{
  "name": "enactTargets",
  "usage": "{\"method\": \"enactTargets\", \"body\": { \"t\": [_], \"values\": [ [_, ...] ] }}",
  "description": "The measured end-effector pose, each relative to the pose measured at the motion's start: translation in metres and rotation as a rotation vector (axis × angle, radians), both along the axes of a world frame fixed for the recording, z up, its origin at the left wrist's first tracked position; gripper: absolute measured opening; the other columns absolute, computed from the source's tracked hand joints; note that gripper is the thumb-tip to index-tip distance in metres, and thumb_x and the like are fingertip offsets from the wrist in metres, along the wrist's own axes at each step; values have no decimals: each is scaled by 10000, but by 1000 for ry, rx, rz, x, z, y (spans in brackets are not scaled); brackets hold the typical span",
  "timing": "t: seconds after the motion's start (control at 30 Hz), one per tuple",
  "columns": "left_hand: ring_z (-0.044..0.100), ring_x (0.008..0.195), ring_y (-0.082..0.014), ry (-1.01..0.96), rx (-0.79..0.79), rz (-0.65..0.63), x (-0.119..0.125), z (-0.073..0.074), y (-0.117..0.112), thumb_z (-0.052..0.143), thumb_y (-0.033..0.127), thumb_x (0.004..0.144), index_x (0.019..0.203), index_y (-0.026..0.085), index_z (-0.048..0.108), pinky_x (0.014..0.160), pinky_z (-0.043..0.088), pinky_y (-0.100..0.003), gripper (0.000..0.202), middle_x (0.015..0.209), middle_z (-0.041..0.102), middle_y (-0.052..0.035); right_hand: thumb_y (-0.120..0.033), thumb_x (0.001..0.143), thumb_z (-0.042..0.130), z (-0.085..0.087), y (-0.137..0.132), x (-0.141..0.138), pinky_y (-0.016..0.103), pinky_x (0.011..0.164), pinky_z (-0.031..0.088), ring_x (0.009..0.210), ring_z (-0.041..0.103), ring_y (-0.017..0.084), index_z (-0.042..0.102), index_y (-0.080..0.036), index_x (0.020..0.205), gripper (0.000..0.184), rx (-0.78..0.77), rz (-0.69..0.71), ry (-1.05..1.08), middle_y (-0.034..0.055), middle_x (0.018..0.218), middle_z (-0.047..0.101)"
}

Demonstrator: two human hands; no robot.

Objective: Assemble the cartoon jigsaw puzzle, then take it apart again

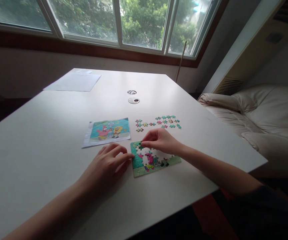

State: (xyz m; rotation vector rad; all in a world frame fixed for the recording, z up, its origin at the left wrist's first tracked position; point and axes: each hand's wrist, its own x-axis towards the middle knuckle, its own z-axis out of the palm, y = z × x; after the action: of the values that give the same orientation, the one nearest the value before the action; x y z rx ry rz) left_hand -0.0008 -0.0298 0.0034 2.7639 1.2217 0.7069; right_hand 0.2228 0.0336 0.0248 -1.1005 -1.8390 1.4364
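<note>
Pinching green piece (141,146) between thumb and finger of right hand (164,141), at upper left of puzzle (149,158); cannot tell whether seated or just above. Resting left hand (112,158) beside puzzle, fingers loosely bent, closed on nothing, one fingertip touching its left edge. Located puzzle on near part of table (44,160), partly filled, with gaps inside. Noted loose pieces (159,122) in rough rows just beyond. Recognised SpongeBob characters on picture (108,130), lying left of loose pieces. Could not read paper (74,82) at far left: too faint.
</note>
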Motion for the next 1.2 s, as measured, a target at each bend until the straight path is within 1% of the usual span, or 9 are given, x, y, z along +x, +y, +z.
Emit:
{"method": "enactTargets", "body": {
  "t": [0.1,0.2,0.33,0.43,0.57,0.73,0.87,1.07,1.2],
  "values": [
    [514,870,-214,8,-1,-7,0,0,0,464,207,904,971,237,651,768,429,-369,201,903,614,-56,-346,676,725,-5,-1,-6,268,626,506,703,650,151,687,-162,762,206,27,35,-42,50,739,708],
    [518,871,-215,10,-3,0,0,1,0,468,209,900,978,241,650,762,431,-363,201,904,614,-55,-332,686,714,-7,-2,-9,259,601,497,687,645,151,689,-157,759,191,48,46,-83,54,737,708],
    [517,873,-214,12,-3,1,0,0,-1,465,202,899,982,236,650,770,429,-365,206,909,613,-56,-295,700,699,-4,-4,-10,239,584,483,664,635,137,686,-149,757,157,79,38,-132,53,727,704],
    [516,873,-213,8,3,-1,0,0,-1,465,202,898,981,233,652,774,430,-365,207,902,613,-55,-273,713,683,0,-6,-11,222,569,462,633,621,120,691,-142,760,139,127,41,-208,43,709,698],
    [517,867,-210,3,6,-7,1,0,-1,464,202,897,981,230,653,773,429,-363,208,894,613,-52,-253,739,658,2,-7,-11,214,595,436,629,604,102,695,-140,775,125,251,35,-320,29,715,693],
    [510,878,-215,13,5,-8,0,0,0,457,213,907,994,223,643,781,424,-371,205,902,608,-54,-294,727,688,-2,-7,-11,238,652,393,667,566,113,688,-172,806,146,495,-5,-456,-1,694,652],
    [508,874,-217,21,8,-15,0,-1,0,458,211,909,992,220,641,776,423,-374,201,901,609,-54,-295,732,693,-5,-7,-9,228,637,374,639,534,103,670,-175,872,186,531,17,-448,-20,669,604],
    [514,866,-211,19,12,-6,0,-1,-1,458,215,908,990,223,642,776,424,-367,202,895,612,-49,-270,768,675,-7,-7,-8,238,696,384,728,531,129,698,-181,848,122,657,103,-435,13,722,607],
    [517,871,-211,26,14,2,0,-1,-1,458,217,906,991,229,646,778,426,-365,207,899,614,-50,-285,794,653,-9,-6,-8,250,713,379,746,529,140,705,-189,866,131,744,123,-468,29,752,623]
  ]
}}
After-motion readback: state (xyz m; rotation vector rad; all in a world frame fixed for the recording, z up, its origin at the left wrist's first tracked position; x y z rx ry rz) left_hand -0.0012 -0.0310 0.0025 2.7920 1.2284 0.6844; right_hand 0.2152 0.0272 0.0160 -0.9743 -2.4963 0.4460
